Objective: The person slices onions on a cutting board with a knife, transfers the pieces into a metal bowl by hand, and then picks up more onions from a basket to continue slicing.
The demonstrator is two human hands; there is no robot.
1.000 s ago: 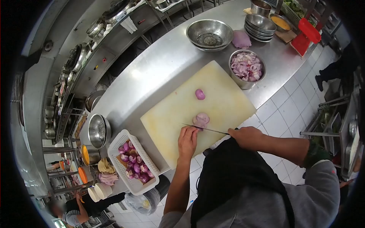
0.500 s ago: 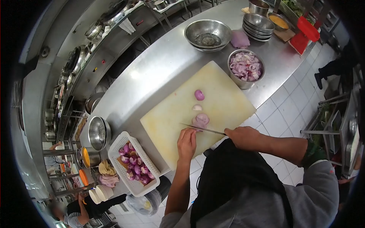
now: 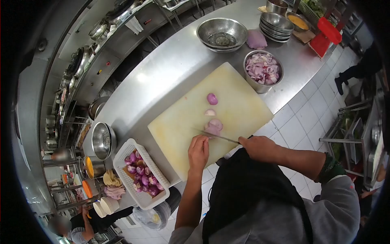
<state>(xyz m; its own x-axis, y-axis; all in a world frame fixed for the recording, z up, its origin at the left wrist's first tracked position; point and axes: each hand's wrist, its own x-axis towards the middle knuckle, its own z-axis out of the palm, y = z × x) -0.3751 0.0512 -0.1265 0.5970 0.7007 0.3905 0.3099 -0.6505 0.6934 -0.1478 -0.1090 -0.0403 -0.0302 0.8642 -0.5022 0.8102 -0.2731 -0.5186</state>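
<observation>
My right hand (image 3: 255, 147) is closed round the handle of a knife (image 3: 219, 137) at the near edge of the yellowish cutting board (image 3: 178, 118). The blade lies across the near side of a sliced onion (image 3: 213, 127). My left hand (image 3: 199, 149) has its fingers bent together at the onion's near end, beside the blade; what they press on is mostly hidden. Farther up the board lie a pale onion piece (image 3: 210, 112) and a purple onion half (image 3: 212, 99).
A steel pot of sliced onion (image 3: 263, 88) stands by the board's far right corner. A white basket (image 3: 142, 199) of purple onions is at the left. Steel bowls (image 3: 222, 34) stand beyond the board. Another person (image 3: 79, 227) is at the lower left.
The view has shifted slightly. The knife and both hands stay near the same onion, with only small movements; the blade tip is blurred.
</observation>
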